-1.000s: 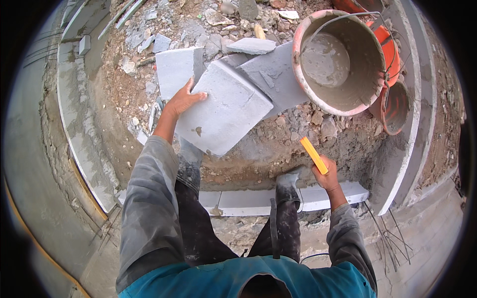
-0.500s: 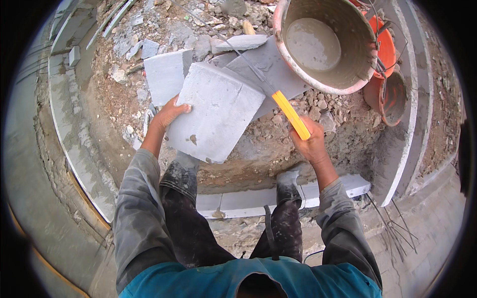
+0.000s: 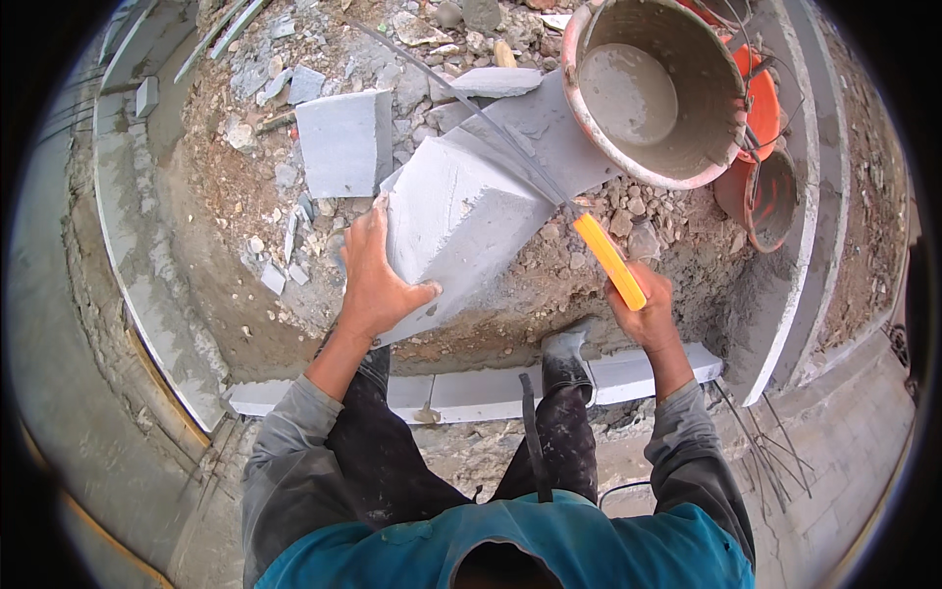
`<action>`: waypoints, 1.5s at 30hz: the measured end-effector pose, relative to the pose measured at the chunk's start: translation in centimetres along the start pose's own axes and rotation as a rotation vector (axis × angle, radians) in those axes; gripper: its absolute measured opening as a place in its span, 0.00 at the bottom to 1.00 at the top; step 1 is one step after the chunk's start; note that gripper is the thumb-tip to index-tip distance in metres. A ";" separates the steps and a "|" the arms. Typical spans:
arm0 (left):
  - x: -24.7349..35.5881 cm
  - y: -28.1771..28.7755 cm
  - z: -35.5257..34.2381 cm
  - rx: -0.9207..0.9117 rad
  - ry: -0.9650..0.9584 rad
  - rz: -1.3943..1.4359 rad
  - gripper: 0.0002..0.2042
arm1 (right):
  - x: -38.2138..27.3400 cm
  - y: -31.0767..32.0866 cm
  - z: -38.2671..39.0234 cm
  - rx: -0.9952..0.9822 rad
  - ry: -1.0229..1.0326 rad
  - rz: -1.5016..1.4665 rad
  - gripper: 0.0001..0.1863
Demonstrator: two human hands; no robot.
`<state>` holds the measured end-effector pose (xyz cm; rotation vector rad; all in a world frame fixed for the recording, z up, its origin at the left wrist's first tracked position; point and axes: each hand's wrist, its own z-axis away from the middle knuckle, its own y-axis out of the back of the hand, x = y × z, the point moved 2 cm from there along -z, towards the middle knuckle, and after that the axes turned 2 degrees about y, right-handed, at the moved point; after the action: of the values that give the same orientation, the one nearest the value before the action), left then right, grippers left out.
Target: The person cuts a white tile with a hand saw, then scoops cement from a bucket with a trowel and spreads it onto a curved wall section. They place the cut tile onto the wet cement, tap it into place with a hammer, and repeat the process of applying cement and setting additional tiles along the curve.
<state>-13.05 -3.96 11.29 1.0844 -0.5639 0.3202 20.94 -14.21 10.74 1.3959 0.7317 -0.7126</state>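
My left hand (image 3: pixel 381 270) grips the left edge of a pale grey lightweight concrete block (image 3: pixel 442 221), thumb on one face and fingers at its upper corner. The block is tilted, so two of its faces show. My right hand (image 3: pixel 645 306) is closed round the yellow handle (image 3: pixel 610 260) of a hand saw. Its long thin blade (image 3: pixel 471 108) runs up and left across the block's far end; whether it touches the block I cannot tell. Flat grey slabs (image 3: pixel 564 137) lie behind and under the block, and a squarish piece (image 3: pixel 345 144) rests to its left.
A large bucket (image 3: pixel 653 88) with wet grey mix stands at the back right. Beside it are an orange bucket (image 3: pixel 760 103) and a smaller dirty one (image 3: pixel 770 201). Rubble covers the ground. A low block row (image 3: pixel 491 398) runs by my feet; thin walls (image 3: pixel 800 216) rise right and left.
The block has been turned and tipped, now showing a side face. My left hand has shifted right along its edge. My right hand has moved the saw right and slightly nearer.
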 end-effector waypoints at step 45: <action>0.4 -1.6 1.1 0.181 -0.116 -0.433 0.61 | -1.9 -5.7 1.6 0.194 -0.328 -0.315 0.14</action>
<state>-12.22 -5.66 10.74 1.3726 -0.3930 -0.0719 15.31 -16.08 8.95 1.3052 0.6387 -1.2560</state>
